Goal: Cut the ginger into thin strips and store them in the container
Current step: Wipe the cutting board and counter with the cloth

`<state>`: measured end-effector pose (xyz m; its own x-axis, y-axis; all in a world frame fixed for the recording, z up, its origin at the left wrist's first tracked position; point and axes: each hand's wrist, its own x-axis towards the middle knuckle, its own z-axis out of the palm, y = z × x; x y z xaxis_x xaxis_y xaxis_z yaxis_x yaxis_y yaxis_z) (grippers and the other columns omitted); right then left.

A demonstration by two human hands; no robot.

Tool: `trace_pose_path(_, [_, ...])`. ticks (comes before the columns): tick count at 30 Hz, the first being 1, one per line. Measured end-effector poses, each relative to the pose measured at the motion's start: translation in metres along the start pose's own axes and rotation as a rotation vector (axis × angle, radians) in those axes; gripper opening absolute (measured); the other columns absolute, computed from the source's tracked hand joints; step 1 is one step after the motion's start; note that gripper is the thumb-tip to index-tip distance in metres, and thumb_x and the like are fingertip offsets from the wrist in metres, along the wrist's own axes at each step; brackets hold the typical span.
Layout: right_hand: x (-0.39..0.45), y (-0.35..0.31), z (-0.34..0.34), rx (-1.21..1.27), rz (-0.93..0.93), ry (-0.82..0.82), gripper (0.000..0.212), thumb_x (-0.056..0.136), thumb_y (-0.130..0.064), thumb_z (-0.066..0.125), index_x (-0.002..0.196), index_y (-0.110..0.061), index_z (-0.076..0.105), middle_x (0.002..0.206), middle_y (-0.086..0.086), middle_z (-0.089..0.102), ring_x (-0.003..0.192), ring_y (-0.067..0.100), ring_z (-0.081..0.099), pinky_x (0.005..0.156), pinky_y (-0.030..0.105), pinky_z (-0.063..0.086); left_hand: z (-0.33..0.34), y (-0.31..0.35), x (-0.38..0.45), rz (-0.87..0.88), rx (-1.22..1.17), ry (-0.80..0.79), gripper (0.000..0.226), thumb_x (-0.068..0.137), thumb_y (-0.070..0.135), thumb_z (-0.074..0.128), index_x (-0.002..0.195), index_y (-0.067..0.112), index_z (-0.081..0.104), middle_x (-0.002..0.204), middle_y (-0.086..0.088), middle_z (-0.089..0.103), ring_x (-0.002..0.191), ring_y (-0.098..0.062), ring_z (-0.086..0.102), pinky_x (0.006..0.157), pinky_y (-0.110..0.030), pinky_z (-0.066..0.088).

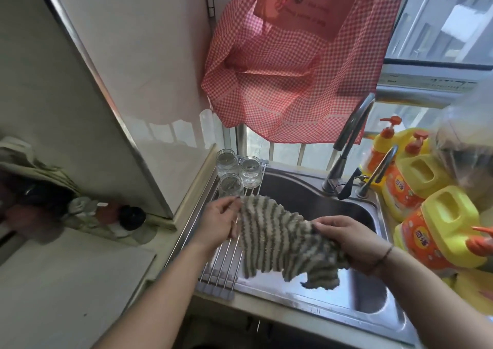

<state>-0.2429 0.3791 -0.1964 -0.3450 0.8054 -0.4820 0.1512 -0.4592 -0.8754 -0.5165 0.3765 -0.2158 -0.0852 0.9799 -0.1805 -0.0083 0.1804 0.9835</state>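
A striped cloth [274, 239] is pinched in both grips, left hand [217, 222] and right hand [352, 238], over the steel sink [306, 196] beside the pale worktop [66, 290].

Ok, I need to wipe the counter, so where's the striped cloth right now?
In the head view the striped cloth is held between both hands over the sink, draped partly on the drying rack, just below the three glass jars.

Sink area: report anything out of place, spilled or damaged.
Nothing spilled or broken. Odd for the task: no ginger, knife or container shows. Both hands, left hand and right hand, hold a striped cloth over the sink and its rack.
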Motion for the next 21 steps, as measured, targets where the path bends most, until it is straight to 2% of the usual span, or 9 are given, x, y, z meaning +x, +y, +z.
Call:
trace_pose_path(2, [0.004,-0.001,-0.006,-0.238,-0.037,-0.057,0.052,0.083,-0.057,0.067,0.097,-0.007,0.072,0.084,0.014,0.061,0.077,0.027,0.057,0.068,0.038,0.045,-0.021,0.003,0.005,-0.052,-0.034,0.044,0.019,0.104,0.015,0.051,0.097,0.01,0.068,0.055,0.0,0.061,0.038,-0.01,0.051,0.038,-0.02,0.039])
trace_pose_path(3, [0.006,-0.004,-0.006,-0.343,-0.05,-0.12,0.055,0.078,-0.059,0.071,0.096,-0.007,0.07,0.082,0.009,0.063,0.077,0.023,0.06,0.07,0.037,0.047,-0.03,0.005,0.008,-0.064,-0.039,0.05,0.019,0.104,0.013,0.05,0.097,0.009,0.068,0.061,-0.002,0.066,0.044,-0.012,0.058,0.041,-0.021,0.045])
trace_pose_path(6, [0.016,-0.018,0.008,-0.652,-0.098,-0.284,0.018,0.083,-0.031,0.076,0.091,-0.016,0.07,0.077,-0.008,0.069,0.072,0.001,0.062,0.072,0.028,0.051,-0.047,0.006,0.02,-0.074,-0.076,0.068,0.022,0.105,0.01,0.048,0.098,0.005,0.068,0.078,-0.008,0.073,0.066,-0.018,0.07,0.057,-0.025,0.057])
trace_pose_path(7, [0.024,-0.022,0.013,-0.755,-0.146,-0.23,0.008,0.086,-0.025,0.075,0.084,-0.023,0.068,0.073,-0.011,0.067,0.066,-0.005,0.058,0.072,0.027,0.05,-0.052,0.006,0.024,-0.075,-0.118,0.096,0.023,0.105,0.009,0.047,0.096,0.005,0.068,0.079,-0.008,0.073,0.07,-0.019,0.07,0.06,-0.025,0.058])
trace_pose_path(9, [0.039,-0.025,0.023,-0.871,-0.26,-0.008,0.019,0.087,-0.02,0.076,0.076,-0.03,0.064,0.07,-0.011,0.063,0.064,-0.003,0.057,0.071,0.025,0.047,-0.064,0.008,0.032,-0.054,-0.212,0.154,0.025,0.105,0.008,0.045,0.093,0.005,0.067,0.081,-0.007,0.074,0.076,-0.02,0.07,0.067,-0.028,0.059])
trace_pose_path(13, [0.055,-0.019,0.048,-0.847,-0.676,0.283,0.014,0.082,-0.009,0.079,0.094,-0.015,0.075,0.084,-0.005,0.065,0.076,0.012,0.061,0.071,0.018,0.044,-0.095,0.009,0.034,0.035,-0.423,0.323,0.025,0.104,0.015,0.048,0.084,0.009,0.062,0.08,-0.005,0.07,0.074,-0.014,0.068,0.068,-0.027,0.059])
trace_pose_path(16, [0.065,0.017,0.072,-0.931,-0.859,0.25,0.028,0.074,0.006,0.078,0.093,-0.016,0.075,0.087,-0.005,0.063,0.076,0.013,0.06,0.07,0.017,0.047,-0.118,-0.014,0.023,0.007,-0.23,0.486,0.023,0.098,0.014,0.061,0.075,0.012,0.06,0.067,-0.001,0.063,0.063,-0.016,0.059,0.06,-0.031,0.052])
trace_pose_path(19, [0.074,0.067,0.098,-1.088,-0.884,0.16,0.031,0.073,0.007,0.076,0.086,-0.021,0.072,0.083,-0.004,0.062,0.071,0.019,0.062,0.057,0.026,0.053,-0.139,-0.058,0.006,-0.125,0.139,0.455,0.019,0.086,0.009,0.074,0.073,0.013,0.061,0.074,-0.009,0.063,0.068,-0.02,0.062,0.073,-0.042,0.058])
trace_pose_path(21, [0.077,0.099,0.113,-1.178,-0.87,0.062,0.023,0.072,-0.003,0.07,0.081,-0.024,0.069,0.08,-0.004,0.058,0.067,0.019,0.061,0.051,0.023,0.049,-0.145,-0.083,-0.01,-0.21,0.399,0.419,0.024,0.083,0.002,0.074,0.071,0.012,0.056,0.073,-0.007,0.062,0.058,-0.01,0.06,0.068,-0.029,0.053])
